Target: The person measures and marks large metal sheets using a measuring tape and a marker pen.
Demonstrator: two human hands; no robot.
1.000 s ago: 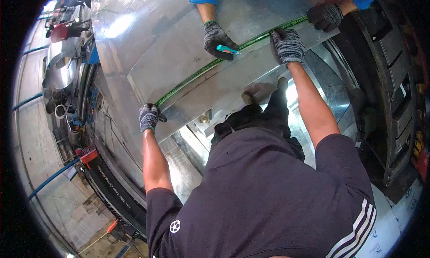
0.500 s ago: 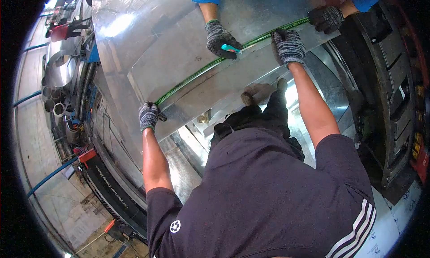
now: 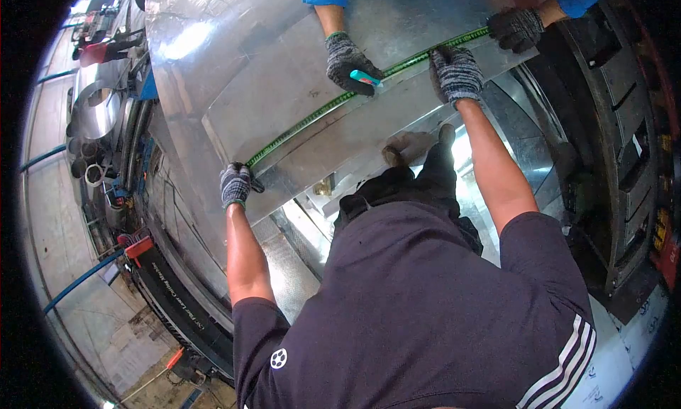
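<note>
A green tape measure stretches slantwise over a shiny metal sheet. My left hand, in a grey knit glove, closes on the tape's left end near the sheet's edge. Farther right, my right hand, gloved alike, has its fingertips closed on the tape's near edge. Between my hands, a co-worker's gloved hand holds a teal marker beside the tape. The co-worker's other gloved hand is at the tape's right end.
Dark slotted metal framework stands to the right. A long black machine part with white lettering lies at lower left, with metal rolls farther up. Another person in red is in the background.
The teal marker has shifted very slightly in the co-worker's hand. My two hands and the tape measure stay in place.
</note>
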